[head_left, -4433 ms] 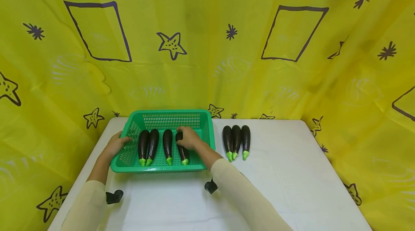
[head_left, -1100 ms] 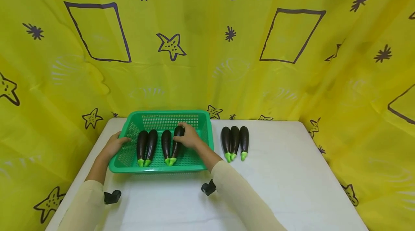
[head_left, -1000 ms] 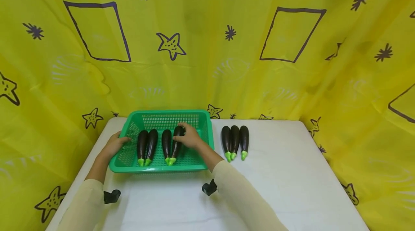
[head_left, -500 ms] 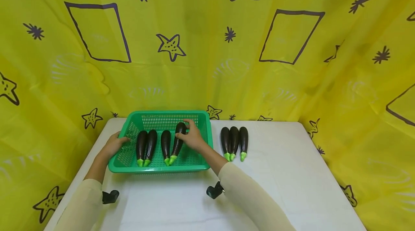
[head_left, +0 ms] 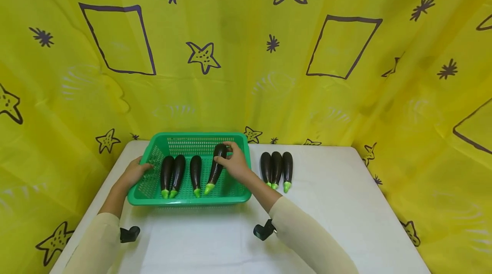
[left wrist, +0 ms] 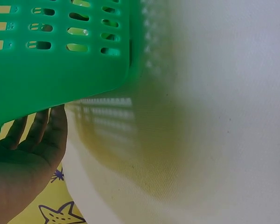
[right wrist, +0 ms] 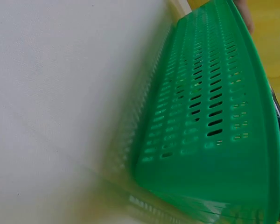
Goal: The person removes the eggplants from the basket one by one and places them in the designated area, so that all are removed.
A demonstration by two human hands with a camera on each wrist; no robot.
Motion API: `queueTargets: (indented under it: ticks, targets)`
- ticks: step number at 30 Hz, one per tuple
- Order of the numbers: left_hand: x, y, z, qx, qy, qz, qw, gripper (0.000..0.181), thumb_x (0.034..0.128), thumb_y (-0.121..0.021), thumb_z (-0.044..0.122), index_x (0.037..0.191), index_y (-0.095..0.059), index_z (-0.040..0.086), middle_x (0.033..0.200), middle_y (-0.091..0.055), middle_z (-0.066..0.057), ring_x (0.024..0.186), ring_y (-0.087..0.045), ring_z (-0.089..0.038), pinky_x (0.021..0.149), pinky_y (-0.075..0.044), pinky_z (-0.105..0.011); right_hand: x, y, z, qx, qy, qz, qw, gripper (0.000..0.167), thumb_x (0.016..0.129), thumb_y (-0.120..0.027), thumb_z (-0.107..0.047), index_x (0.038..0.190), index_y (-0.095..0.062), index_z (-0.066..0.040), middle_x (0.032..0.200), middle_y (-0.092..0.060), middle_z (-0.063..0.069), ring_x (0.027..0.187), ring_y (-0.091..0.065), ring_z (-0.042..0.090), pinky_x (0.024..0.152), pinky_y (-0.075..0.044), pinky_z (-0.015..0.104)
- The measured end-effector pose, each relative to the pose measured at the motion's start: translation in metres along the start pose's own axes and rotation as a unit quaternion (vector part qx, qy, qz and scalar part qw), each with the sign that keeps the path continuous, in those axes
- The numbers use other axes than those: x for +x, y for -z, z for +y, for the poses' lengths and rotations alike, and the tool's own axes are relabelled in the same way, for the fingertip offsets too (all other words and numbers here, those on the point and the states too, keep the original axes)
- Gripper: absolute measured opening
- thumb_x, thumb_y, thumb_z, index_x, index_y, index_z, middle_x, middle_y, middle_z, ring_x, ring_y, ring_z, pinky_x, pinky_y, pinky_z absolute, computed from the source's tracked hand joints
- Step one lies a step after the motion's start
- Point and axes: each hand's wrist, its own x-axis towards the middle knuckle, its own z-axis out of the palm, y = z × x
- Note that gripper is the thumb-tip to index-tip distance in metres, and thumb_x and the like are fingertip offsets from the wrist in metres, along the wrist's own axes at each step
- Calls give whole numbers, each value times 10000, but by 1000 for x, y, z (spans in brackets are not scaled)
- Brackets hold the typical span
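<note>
A green plastic basket (head_left: 188, 201) with slotted walls stands on the table, dark eggplants with green stems inside. My left hand (head_left: 134, 170) grips its left rim, thumb over the inside; in the left wrist view the fingers (left wrist: 53, 133) reach beneath the rim. Near the basket's right side, my right hand (head_left: 235, 161) pinches the thick upper end of an eggplant (head_left: 216, 170), which leans with its stem low and to the left. To its left lie a single eggplant (head_left: 195, 173) and two touching ones, a left eggplant (head_left: 166, 174) and a right eggplant (head_left: 178, 174).
Right of the basket, three eggplants (head_left: 276, 167) lie side by side on the white table (head_left: 334, 210). A yellow patterned curtain (head_left: 230, 99) surrounds the table's back and sides. Each wrist carries a black device (head_left: 264, 230).
The right hand first brought its eggplant left against the neighbouring one. Since then hand and eggplant have moved right, opening a gap, and the eggplant tilts more. The left hand stays on the rim.
</note>
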Motion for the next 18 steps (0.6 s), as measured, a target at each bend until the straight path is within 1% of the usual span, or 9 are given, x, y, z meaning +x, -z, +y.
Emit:
queueTargets:
  ticks: [4,7,9,11,15,18]
  targets:
    - [-1,1,0,5,-53,24,10000,557,1057,-427,140,1463,-303,-222,1334,-487,-436,1115,-597,-456,878,-544,-483,-6,9,-6,80,21,-38,10000,635,995,-723,-173,1546,-432,-52,1482,-453,252,1223,-569,426,907,-562,497]
    - [-1,2,0,22,-73,36,10000,554,1055,-425,139,1458,-310,-224,1319,-501,-433,1099,-607,-443,867,-547,-478,-9,16,-7,-68,36,-83,9999,646,1000,-724,-212,1561,-431,-81,1501,-451,237,1248,-559,410,911,-556,483]
    - [0,2,0,20,-81,23,10000,549,1059,-418,135,1456,-310,-228,1318,-499,-436,1101,-606,-449,869,-547,-489,-11,19,-7,-96,35,-100,9999,648,1000,-726,-217,1565,-434,-92,1492,-461,227,1225,-571,386,894,-562,463]
    - [0,2,-1,27,-68,14,10000,549,1059,-415,134,1457,-309,-229,1324,-496,-438,1114,-600,-464,881,-545,-501,-13,22,-7,-66,62,-95,9999,648,996,-727,-204,1562,-438,-79,1475,-472,231,1199,-586,376,876,-571,450]
    - [0,1,0,57,-23,14,10000,548,1058,-415,139,1458,-314,-222,1343,-486,-429,1144,-579,-472,903,-535,-502,-17,28,-7,97,141,-61,9998,649,990,-727,-164,1557,-440,-35,1449,-494,247,1159,-607,378,871,-581,479]
    - [0,0,0,54,-24,24,10000,544,1056,-419,141,1451,-322,-219,1334,-489,-423,1138,-576,-467,895,-532,-496,-19,32,-8,199,186,-45,9996,633,989,-726,-141,1547,-453,-17,1427,-512,255,1138,-622,380,876,-584,494]
